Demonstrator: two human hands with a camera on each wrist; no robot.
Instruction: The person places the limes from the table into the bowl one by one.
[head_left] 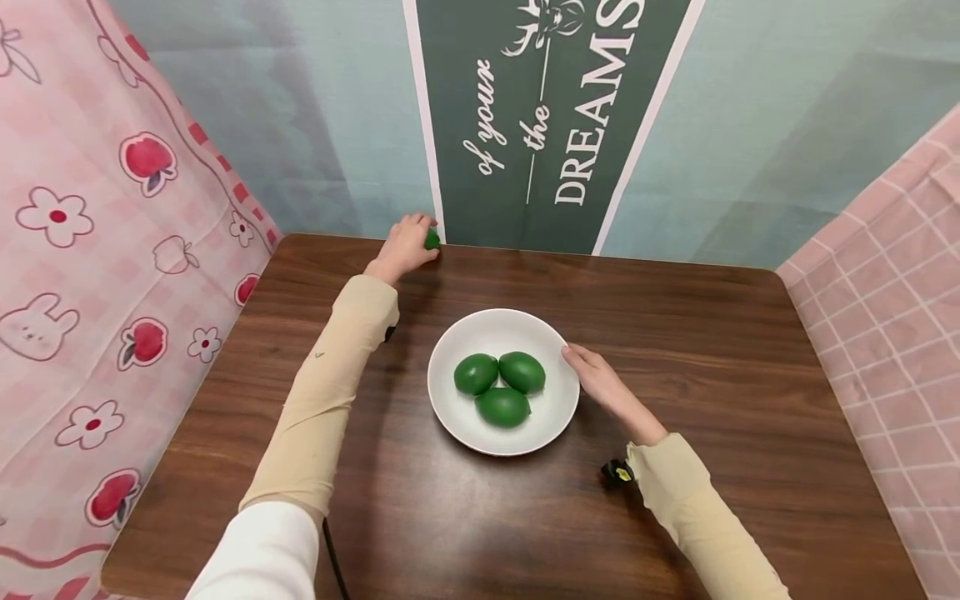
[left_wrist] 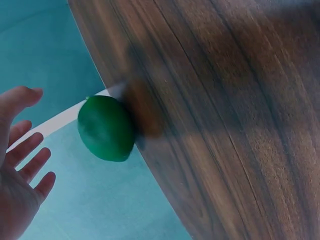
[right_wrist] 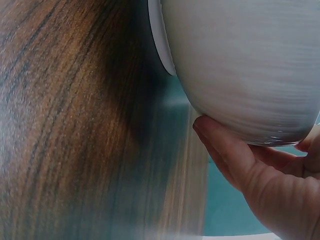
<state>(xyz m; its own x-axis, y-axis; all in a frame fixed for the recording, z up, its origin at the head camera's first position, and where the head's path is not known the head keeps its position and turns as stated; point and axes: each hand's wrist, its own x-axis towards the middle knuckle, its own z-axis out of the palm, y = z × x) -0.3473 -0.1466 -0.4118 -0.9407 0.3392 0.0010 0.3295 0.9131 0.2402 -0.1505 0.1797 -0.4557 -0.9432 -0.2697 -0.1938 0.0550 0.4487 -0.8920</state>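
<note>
At the far edge of the table, my left hand [head_left: 407,243] reaches around a green lime [left_wrist: 106,128]. In the left wrist view its fingers [left_wrist: 31,150] are spread and loosely bent, with a gap between them and the fruit. My right hand [head_left: 596,379] holds the right side of a white bowl [head_left: 502,323], with fingertips right at the rim. The right wrist view shows one digit [right_wrist: 222,142] against the bowl's outer wall, while the others are partly hidden behind it. Three more limes [head_left: 503,407] lie together inside the bowl.
The brown wooden table [head_left: 712,350] ends at a blue-green backdrop [head_left: 300,125] with a dark lettered panel [head_left: 517,192]. Pink patterned cloth [head_left: 90,275] hangs at the left, and pink checked cloth [head_left: 892,292] at the right. A black cable [head_left: 335,560] runs beside the left sleeve.
</note>
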